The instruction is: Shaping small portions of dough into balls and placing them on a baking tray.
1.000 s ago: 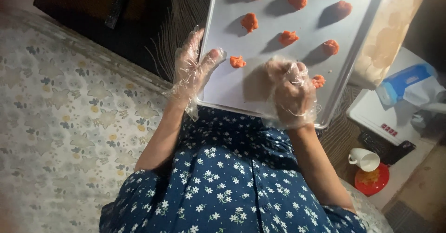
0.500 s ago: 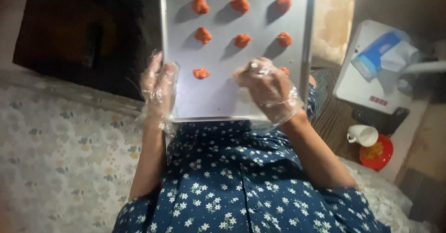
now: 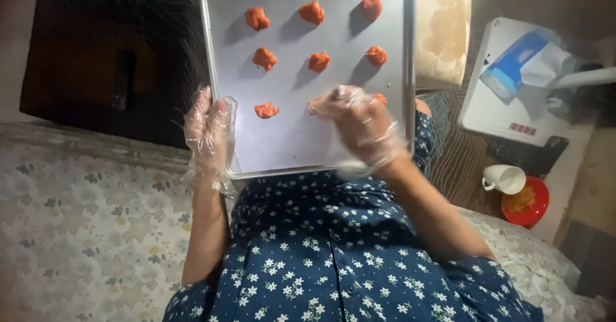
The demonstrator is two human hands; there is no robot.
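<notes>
Rectangular silver metal baking tray (image 3: 282, 148) on a lap, dotted with small orange dough lumps (image 3: 264, 59) in rows.

Steadied at its 9 o'clock rim by the left hand (image 3: 208, 136) in a clear plastic glove, fingers curled around the edge, likely to keep it level. At 5 o'clock, the gloved right hand (image 3: 359, 123), fingers bunched over a lump being set down in the nearest row. Beyond, at 3 o'clock, a white cup (image 3: 504, 179) beside a red bowl (image 3: 526, 201).
</notes>
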